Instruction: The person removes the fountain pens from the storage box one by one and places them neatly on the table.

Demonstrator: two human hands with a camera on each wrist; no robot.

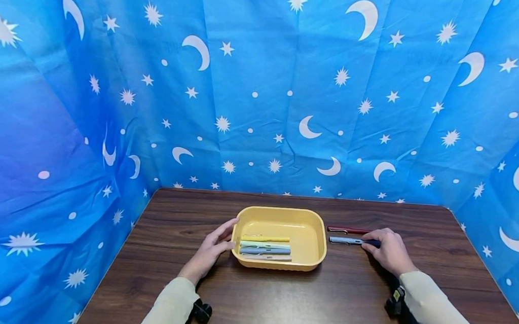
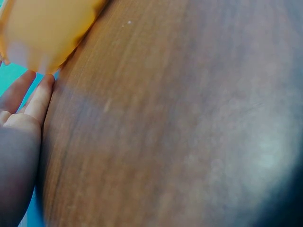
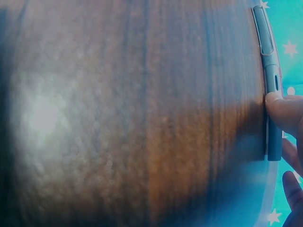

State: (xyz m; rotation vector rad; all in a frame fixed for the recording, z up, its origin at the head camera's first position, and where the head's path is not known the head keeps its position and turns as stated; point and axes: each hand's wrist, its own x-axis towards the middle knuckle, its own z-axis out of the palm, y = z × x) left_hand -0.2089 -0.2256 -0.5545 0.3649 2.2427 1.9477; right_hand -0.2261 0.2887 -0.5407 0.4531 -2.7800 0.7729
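Observation:
In the head view a yellow plastic tray [image 1: 310, 245] stands on the table, with several pens [image 1: 265, 251] lying side by side in its left part. My left hand [image 1: 208, 252] touches the tray's left side with extended fingers, thumb apart from them. To the tray's right, my right hand [image 1: 390, 249] pinches a blue-grey pen [image 1: 346, 240] between thumb and fingers near its darker end. The right wrist view shows that pen's wire clip [image 3: 264, 35] and a slot in its barrel. Just behind it lies a dark red pen [image 1: 345, 230], its right end hidden by my hand.
The dark wood table [image 1: 275, 305] ends at a blue curtain [image 1: 266, 81] with white moons and stars, which hangs behind and on both sides. A small black device [image 1: 202, 311] sits on my left wrist, another [image 1: 395, 302] on my right.

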